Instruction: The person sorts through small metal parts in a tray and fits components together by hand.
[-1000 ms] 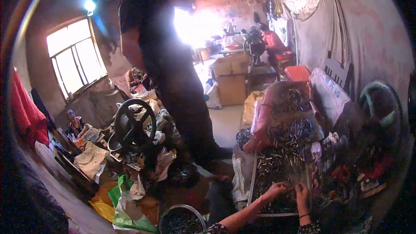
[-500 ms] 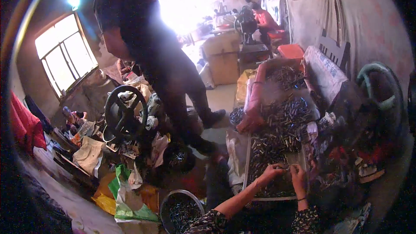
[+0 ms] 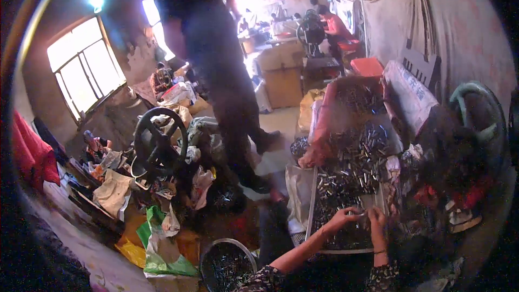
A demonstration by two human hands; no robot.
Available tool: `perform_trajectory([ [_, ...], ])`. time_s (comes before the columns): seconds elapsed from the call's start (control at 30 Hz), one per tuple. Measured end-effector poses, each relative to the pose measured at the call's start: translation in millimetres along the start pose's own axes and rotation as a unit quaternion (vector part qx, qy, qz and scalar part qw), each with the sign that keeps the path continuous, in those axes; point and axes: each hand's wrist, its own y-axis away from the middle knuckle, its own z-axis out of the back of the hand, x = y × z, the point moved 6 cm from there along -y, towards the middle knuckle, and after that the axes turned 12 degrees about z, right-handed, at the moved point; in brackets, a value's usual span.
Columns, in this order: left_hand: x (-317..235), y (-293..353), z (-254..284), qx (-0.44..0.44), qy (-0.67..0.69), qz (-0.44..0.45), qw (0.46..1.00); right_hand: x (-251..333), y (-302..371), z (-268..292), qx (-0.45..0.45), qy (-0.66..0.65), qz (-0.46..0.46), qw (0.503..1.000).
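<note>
A long tray with pale metal edges stretches away in front of me, heaped with small dark and shiny metal cylinders. Above its near end, my left hand is closed in a pinch, with a small shiny metal piece at the fingertips. Close beside it on the right, my right hand also has its fingers pinched together; whether they hold anything is too small to tell. The two hands are slightly apart. Both patterned sleeves come in from the lower edge.
A round metal tub of similar pieces stands at lower left. Beyond are sacks, a black handwheel and a standing person. A green ring-shaped object is at right. Another person in red sits far back.
The standing person now appears further right in the picture, and the view has shifted slightly. My hands, nearly touching before, are a little further apart.
</note>
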Motion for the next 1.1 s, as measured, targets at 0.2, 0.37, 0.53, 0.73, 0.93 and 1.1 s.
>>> perform_trajectory([
  [0.2, 5.5, -0.3, 10.7, -0.043, -0.066, -0.024, 0.997, 91.0, -0.3, -16.3, 0.088, 0.101, -0.016, 0.991],
  [0.37, 19.9, -12.3, 23.4, -0.055, -0.092, -0.05, 0.993, 64.6, -3.7, -20.6, 0.075, 0.177, 0.049, 0.98],
  [0.53, -12.7, 9.5, 4.9, -0.032, -0.045, 0.018, 0.998, 34.5, -19.6, -15.0, 0.102, 0.147, 0.038, 0.983],
  [0.73, -14.3, 14.1, 1.5, 0.022, -0.02, -0.008, 1.0, 51.3, -1.8, -21.6, 0.081, -0.147, -0.192, 0.967],
  [0.93, -5.3, 9.1, -0.2, 0.026, -0.022, -0.006, 0.999, 93.7, -3.9, -17.3, 0.072, -0.071, -0.172, 0.98],
  [1.1, 8.6, 1.4, 2.2, 0.031, -0.027, 0.006, 0.999, 73.8, -10.3, -14.7, 0.116, 0.059, -0.089, 0.988],
])
